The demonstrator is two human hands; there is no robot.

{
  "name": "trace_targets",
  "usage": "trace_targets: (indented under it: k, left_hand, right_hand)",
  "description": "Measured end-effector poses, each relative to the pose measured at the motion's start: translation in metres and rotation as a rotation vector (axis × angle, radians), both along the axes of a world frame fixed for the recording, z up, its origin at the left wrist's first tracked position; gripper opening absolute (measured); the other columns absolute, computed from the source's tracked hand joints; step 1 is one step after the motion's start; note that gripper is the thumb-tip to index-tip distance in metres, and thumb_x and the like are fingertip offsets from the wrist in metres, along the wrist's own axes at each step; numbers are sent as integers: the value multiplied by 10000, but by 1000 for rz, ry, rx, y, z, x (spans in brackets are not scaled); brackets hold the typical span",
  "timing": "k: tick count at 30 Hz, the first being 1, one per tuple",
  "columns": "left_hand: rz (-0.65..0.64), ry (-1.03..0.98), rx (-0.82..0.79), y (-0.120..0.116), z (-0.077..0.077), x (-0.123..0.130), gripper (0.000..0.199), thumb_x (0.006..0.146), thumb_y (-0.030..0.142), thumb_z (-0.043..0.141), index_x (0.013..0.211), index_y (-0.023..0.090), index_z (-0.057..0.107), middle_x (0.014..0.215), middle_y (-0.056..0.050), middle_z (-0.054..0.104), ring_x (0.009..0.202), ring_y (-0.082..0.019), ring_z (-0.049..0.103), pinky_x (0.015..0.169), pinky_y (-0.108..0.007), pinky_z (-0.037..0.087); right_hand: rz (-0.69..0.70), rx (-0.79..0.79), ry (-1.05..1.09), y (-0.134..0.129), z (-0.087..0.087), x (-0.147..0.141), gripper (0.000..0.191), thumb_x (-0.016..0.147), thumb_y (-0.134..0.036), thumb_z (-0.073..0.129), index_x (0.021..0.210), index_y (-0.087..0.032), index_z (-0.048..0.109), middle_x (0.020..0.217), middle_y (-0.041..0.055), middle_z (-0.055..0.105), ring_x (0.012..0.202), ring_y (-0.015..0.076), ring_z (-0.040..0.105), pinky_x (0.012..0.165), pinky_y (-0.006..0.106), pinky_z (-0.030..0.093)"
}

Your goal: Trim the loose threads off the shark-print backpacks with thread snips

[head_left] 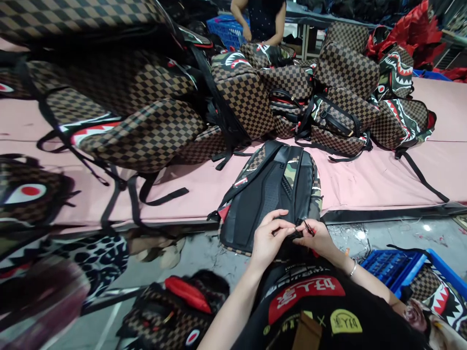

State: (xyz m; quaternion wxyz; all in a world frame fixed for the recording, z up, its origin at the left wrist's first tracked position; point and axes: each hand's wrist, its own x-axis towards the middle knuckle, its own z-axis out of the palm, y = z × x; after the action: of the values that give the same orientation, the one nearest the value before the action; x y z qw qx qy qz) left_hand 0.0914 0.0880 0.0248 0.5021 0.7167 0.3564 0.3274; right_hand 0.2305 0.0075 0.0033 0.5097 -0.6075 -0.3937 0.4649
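A backpack (268, 194) lies back panel up, over the front edge of the pink-covered table. It has black padding, two shoulder straps and brown checked and camouflage sides. At its near end, my left hand (269, 238) pinches a black strap (292, 237) between thumb and fingers. Close beside it, my right hand (318, 238) is closed around a small dark tool (309, 227) that looks like thread snips. The fingertips of both hands nearly meet at the strap, and its end is partly hidden by them.
Checked backpacks (146, 136) with shark-mouth prints are heaped along the pink table (350, 182). Another backpack (171, 311) is low at left. A blue crate (397, 267) holding a bag stands at right. A person (264, 22) works across the table; someone's patterned clothing (98, 257) shows at left.
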Motion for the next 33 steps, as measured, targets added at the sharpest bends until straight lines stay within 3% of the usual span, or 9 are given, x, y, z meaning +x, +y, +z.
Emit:
trace_targets:
  k: [4,8,12,16,20,26,33]
  left_hand:
    - [121,-1,39,-6,-6,2,124,750,243,575,672,176,645,903,-62,630,853,-178,586,740,-306,468]
    - [245,-57,72,-12,-12,4,128,759,234,550,659,177,605,833,-44,629,821,-168,584,748,-304,456]
    - [299,-125,-16,-15,-14,6,143,749,242,540,637,168,590,808,-50,634,798,-172,592,704,-291,460]
    - [298,-128,11,-15,-12,9,136,747,233,543,636,171,592,802,-45,631,793,-169,588,716,-293,457]
    - [288,-98,73,-16,-10,10,133,760,226,540,648,180,593,796,-35,627,796,-167,586,750,-304,454]
    - [278,-63,135,-18,-7,10,141,766,226,533,642,188,588,768,-25,622,781,-162,581,755,-304,449]
    - [285,-182,-107,-13,-13,8,190,751,253,540,585,162,561,791,-54,619,739,-163,576,649,-268,441]
  right_hand:
    - [54,13,-29,-4,6,-1,292,627,-383,716,773,-190,554,487,-100,337,440,70,290,439,208,243]
    - [95,99,-160,-9,21,9,249,773,-332,585,979,-204,527,701,-33,521,602,108,479,566,226,388]
    - [63,207,-586,-10,36,29,146,871,-269,462,975,-193,532,843,30,580,762,149,547,706,260,412]
    - [266,294,-983,-2,49,43,162,892,-289,456,875,-170,564,763,52,588,710,169,537,651,271,391]
    - [427,329,-1201,9,61,46,208,903,-332,439,844,-175,562,773,61,590,707,172,524,640,275,362]
    - [487,348,-1230,17,64,45,208,897,-329,455,782,-184,551,714,43,564,665,163,506,613,268,327]
    - [446,360,-1070,15,53,50,218,912,-342,414,844,-182,545,746,40,596,686,156,527,631,252,364]
